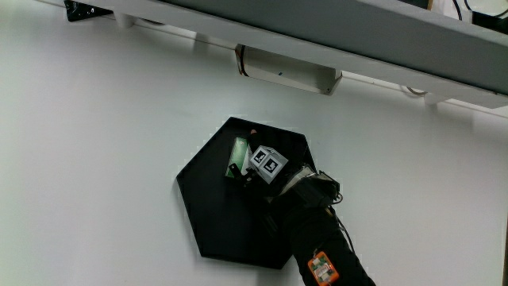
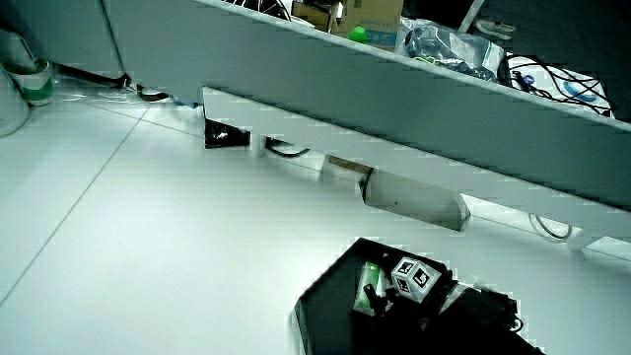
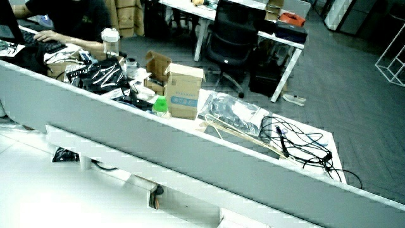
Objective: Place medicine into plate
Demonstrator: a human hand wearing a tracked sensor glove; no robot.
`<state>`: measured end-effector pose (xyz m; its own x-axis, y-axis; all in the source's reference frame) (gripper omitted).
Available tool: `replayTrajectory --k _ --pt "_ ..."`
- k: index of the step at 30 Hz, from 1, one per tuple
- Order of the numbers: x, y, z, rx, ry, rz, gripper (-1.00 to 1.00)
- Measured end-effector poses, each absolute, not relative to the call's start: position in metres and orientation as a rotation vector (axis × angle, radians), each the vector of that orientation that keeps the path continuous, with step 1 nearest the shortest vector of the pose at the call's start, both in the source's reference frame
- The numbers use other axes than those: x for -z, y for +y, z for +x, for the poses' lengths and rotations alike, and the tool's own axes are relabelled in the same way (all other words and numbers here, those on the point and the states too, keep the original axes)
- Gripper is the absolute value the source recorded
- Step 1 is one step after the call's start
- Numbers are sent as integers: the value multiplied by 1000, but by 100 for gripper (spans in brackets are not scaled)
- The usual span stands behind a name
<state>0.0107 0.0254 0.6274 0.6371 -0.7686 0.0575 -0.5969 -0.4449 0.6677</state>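
1. One hand (image 1: 274,171) is over the black plate (image 1: 214,214) on the table (image 1: 95,143).
2. Its fingers grip a green medicine pack (image 1: 238,153), held above the plate (image 2: 330,296); the pack (image 2: 370,276) also shows in a side view.

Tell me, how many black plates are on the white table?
1. The black plate lies on the white table, under the hand, which is over it with the green medicine. No other shows.

White table (image 1: 95,143); low grey partition (image 2: 414,108) along its edge — a cardboard box (image 3: 185,87) and cables (image 3: 297,142) past it.
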Motion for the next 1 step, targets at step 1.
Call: replayTrajectory --k 1 --pt "-623 27 15 312 -1053 2234 -89"
